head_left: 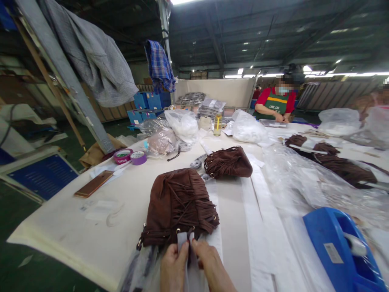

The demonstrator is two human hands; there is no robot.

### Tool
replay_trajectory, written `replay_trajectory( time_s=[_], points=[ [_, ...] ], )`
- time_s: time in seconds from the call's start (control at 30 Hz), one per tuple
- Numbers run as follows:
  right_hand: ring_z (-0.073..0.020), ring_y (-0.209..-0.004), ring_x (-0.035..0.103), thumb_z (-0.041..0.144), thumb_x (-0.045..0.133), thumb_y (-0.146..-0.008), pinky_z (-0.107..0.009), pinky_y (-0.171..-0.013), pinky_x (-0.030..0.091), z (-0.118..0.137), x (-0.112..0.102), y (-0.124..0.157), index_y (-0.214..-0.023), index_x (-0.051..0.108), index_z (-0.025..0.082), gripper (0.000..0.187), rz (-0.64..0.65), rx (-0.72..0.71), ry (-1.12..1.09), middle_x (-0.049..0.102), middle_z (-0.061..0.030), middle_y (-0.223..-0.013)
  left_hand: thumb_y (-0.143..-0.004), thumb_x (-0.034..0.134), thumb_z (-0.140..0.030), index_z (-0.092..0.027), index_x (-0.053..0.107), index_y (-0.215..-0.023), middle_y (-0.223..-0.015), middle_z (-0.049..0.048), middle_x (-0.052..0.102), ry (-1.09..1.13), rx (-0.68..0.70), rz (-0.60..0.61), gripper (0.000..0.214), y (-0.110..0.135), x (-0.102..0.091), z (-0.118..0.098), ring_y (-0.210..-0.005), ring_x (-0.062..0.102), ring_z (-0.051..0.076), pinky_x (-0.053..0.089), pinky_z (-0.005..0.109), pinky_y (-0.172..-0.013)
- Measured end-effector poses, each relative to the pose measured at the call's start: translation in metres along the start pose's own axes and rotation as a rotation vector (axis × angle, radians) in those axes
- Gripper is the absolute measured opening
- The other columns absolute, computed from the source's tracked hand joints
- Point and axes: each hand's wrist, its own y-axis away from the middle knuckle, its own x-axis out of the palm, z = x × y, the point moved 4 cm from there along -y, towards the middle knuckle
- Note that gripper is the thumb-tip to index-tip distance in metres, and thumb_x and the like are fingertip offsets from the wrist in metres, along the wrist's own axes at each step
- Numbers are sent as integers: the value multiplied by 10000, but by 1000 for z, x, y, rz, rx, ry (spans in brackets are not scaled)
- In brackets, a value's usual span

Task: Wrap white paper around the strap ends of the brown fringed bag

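Observation:
A brown fringed bag (179, 198) lies on the table in front of me, its opening with metal eyelets turned toward me. My left hand (174, 263) pinches a pale strip (182, 240) at the eyelets. Close beside it, my right hand (209, 259) has thumb and finger pressed together at the strip's other side, near a dark cord. Clear plastic (136, 267) hangs from the bag's near left side. Another brown fringed bag (229, 162) rests just beyond.
A blue tape dispenser (322, 239) stands at right beside clear plastic sheeting (291, 174). Left are tape rolls (138, 158) and a brown phone-like slab (94, 183). More fringed bags (343, 166) lie far right. A masked person (276, 101) works across the table.

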Motion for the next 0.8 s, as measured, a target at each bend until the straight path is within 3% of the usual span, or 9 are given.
replay_trajectory(
  time_s=[0.07, 0.13, 0.23, 0.37, 0.8],
  points=[
    [-134, -551, 440, 569, 577, -691, -241, -532, 342, -4, 1, 1, -595, 647, 136, 448, 109, 121, -171, 521, -19, -567, -601, 526, -672, -161, 576, -670, -582, 36, 603, 37, -9, 17, 518, -4, 4, 5, -611, 577, 230, 430, 303, -567],
    [-111, -500, 418, 519, 633, -674, -219, -496, 313, -8, 1, 0, -618, 652, 128, 396, 133, 154, -273, 512, -4, -528, -590, 521, -681, -169, 556, -661, -579, 42, 598, 57, -9, 34, 518, -6, 6, 7, -613, 583, 237, 439, 310, -564],
    [-81, -459, 373, 463, 754, -564, -198, -471, 268, -18, 2, -4, -596, 641, 144, 340, 3, 109, -302, 484, 37, -477, -646, 468, -649, -179, 539, -696, -587, 39, 591, 36, 8, 8, 478, -4, 7, 5, -626, 584, 237, 441, 316, -578],
    [-104, -524, 452, 472, 807, -459, -223, -553, 355, -29, 11, -6, -554, 621, 156, 379, -107, 88, -426, 555, 25, -526, -695, 385, -576, -193, 501, -720, -646, 52, 608, -97, 98, -44, 400, 0, 5, -2, -626, 571, 229, 440, 328, -609],
    [-101, -513, 423, 420, 764, -495, -225, -534, 342, -24, 5, -9, -525, 614, 156, 305, -149, 42, -178, 547, 31, -507, -776, 259, -449, -230, 419, -757, -662, 35, 564, -251, 191, -56, 273, 8, 8, -9, -669, 578, 222, 441, 320, -646]
  ],
)
